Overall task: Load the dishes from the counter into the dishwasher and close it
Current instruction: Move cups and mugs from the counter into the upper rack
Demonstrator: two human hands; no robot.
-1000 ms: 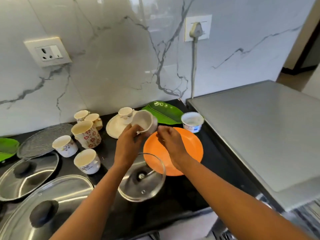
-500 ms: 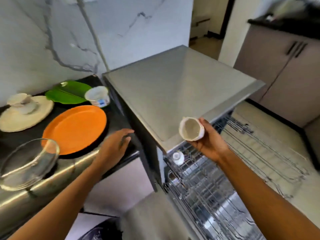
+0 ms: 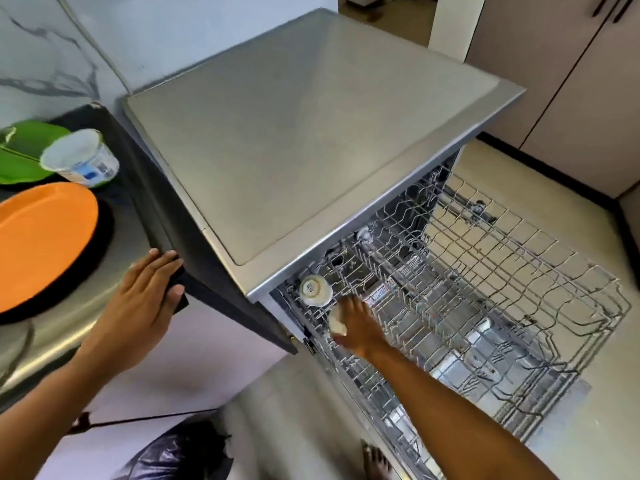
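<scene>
Curling round a white cup [image 3: 337, 323] at the wire rack [image 3: 519, 271], right fingers [image 3: 349, 302]; left fingers [image 3: 156, 268] flat.

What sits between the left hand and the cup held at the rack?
Head view: only the dishwasher's dark side panel lies between the left hand and the cup gripped by the right hand; no dishes.

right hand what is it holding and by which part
The right hand grips a white cup round its side, at the rack; the exact hold is hidden.
</scene>
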